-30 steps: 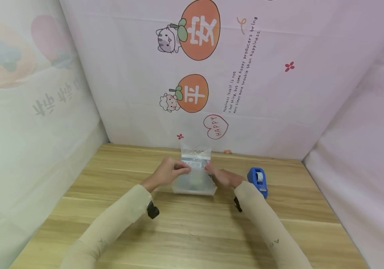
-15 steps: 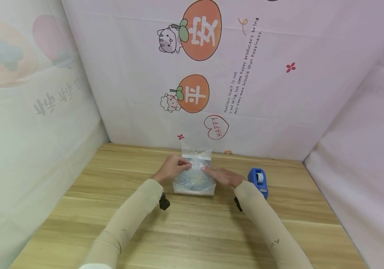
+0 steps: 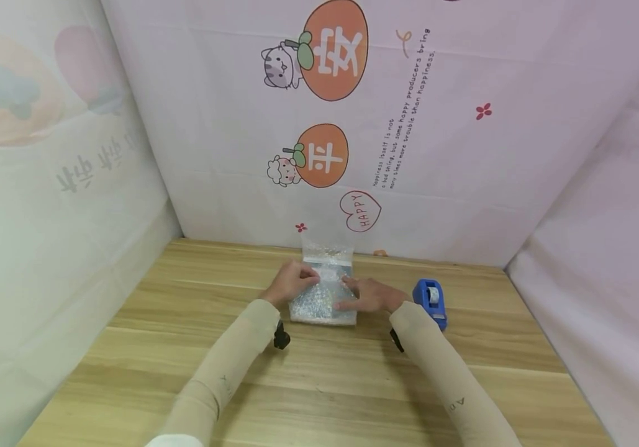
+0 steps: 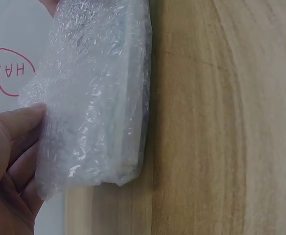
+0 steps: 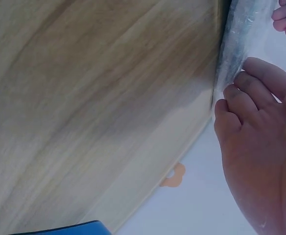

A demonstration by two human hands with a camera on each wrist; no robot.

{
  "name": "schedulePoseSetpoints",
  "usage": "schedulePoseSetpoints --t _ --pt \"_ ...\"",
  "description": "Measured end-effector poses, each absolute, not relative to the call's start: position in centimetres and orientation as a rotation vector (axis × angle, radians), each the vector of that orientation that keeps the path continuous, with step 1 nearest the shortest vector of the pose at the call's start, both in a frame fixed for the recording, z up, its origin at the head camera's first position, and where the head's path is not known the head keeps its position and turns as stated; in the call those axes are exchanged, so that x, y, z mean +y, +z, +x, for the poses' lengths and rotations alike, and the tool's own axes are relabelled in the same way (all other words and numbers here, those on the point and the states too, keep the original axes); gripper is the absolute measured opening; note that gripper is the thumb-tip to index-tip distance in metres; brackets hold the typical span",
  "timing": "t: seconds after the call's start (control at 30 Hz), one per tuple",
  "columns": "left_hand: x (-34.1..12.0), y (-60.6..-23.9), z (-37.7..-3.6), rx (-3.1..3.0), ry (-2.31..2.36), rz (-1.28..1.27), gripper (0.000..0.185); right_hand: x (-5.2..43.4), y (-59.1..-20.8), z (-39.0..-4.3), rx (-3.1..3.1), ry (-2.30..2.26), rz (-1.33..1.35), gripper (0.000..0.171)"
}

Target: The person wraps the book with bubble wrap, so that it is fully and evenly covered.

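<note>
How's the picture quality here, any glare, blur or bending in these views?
Head view: even soft light, wide-angle bending at the walls, glints on the bubble wrap between left hand and right hand. Left wrist view: sharp, wrap shiny. Right wrist view: table grain soft, blurred.

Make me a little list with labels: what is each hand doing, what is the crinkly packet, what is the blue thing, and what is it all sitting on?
left hand: grips the left edge of the bubble wrap packet
right hand: fingers lie flat on the packet's right side
bubble wrap packet: clear, crinkly, something pale wrapped inside, lying on the table
blue tape dispenser: to the right of the right hand, untouched
wooden table: light wood grain
backdrop: pink cloth with orange fruit cartoons and a HAPPY heart
</note>
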State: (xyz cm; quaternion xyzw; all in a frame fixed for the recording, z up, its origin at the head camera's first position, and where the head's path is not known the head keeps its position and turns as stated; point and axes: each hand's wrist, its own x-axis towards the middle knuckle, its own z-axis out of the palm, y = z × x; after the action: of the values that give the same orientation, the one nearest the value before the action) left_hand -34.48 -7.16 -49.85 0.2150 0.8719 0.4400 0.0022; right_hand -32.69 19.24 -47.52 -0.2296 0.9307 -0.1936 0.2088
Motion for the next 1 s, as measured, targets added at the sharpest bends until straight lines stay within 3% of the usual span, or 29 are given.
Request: schedulePoseSetpoints --t 0.8,1.0 --pt "-4.9 -48.8 -33.5 3.045 0.988 0.617 0.010 18.9 -49.1 -31.7 2.739 -0.713 -0.766 0.098" --pt "-5.8 -47.9 -32.4 2.989 0.905 0.692 0.030 18.6 -49.2 -31.5 2.734 -0.712 -0.745 0.095"
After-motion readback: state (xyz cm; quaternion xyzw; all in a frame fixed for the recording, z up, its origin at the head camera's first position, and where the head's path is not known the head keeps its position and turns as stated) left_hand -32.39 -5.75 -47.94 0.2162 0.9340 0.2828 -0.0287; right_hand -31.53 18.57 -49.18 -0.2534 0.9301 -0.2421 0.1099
